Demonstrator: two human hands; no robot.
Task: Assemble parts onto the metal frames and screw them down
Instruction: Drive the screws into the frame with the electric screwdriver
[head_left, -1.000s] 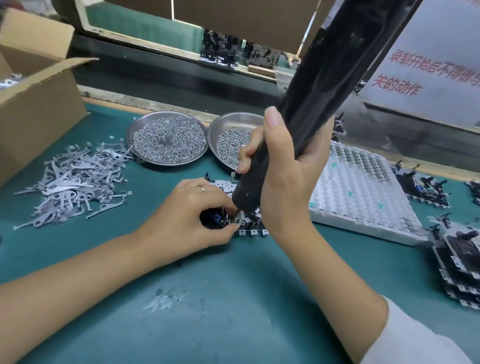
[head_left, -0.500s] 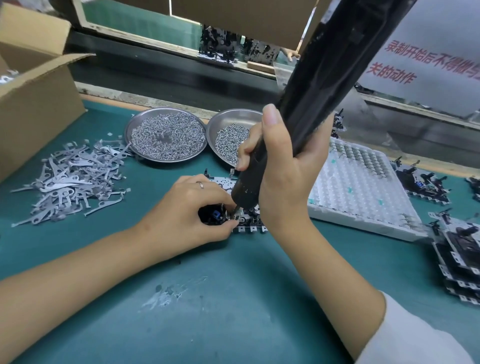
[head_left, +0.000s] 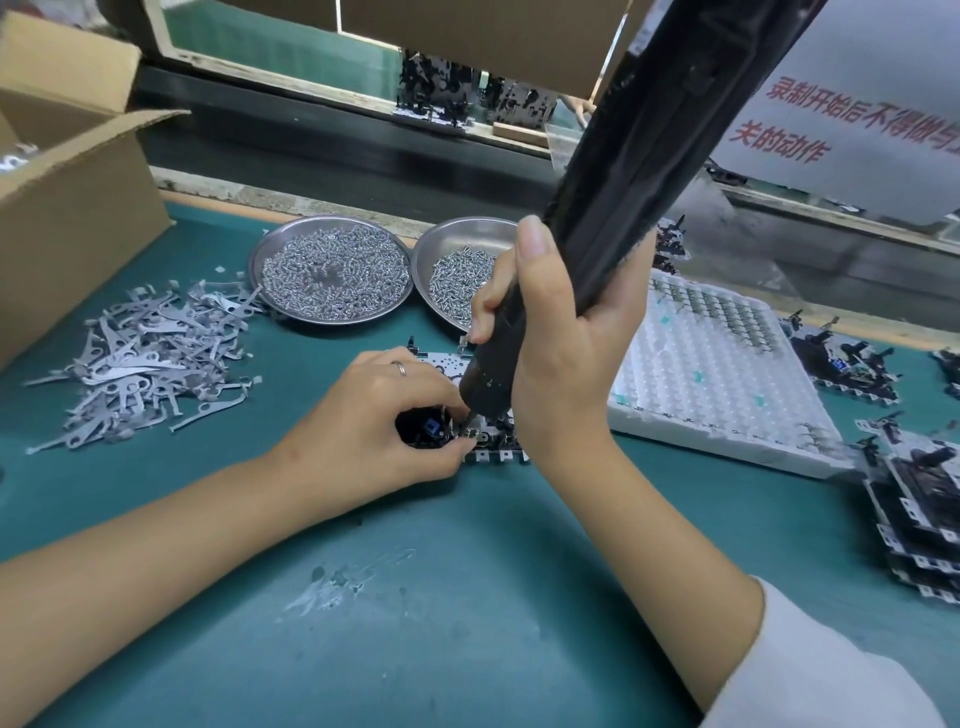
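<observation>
A metal frame (head_left: 491, 453) with black parts and a small blue piece lies on the green mat at the centre. My left hand (head_left: 363, 436) curls over its left side and pinches it between thumb and fingers. My right hand (head_left: 556, 358) grips a black electric screwdriver (head_left: 613, 208) that slants down from the upper right, its tip on the frame just right of my left fingertips. Much of the frame is hidden under both hands.
Two steel dishes of screws, one (head_left: 330, 270) full and one (head_left: 457, 270) partly hidden, stand behind the frame. A pile of flat metal levers (head_left: 140, 364) lies left, below a cardboard box (head_left: 67, 208). A white parts tray (head_left: 722, 374) and stacked finished frames (head_left: 919, 514) are right.
Both hands and the screwdriver stay on the frame; only a slight shift of the view is visible.
</observation>
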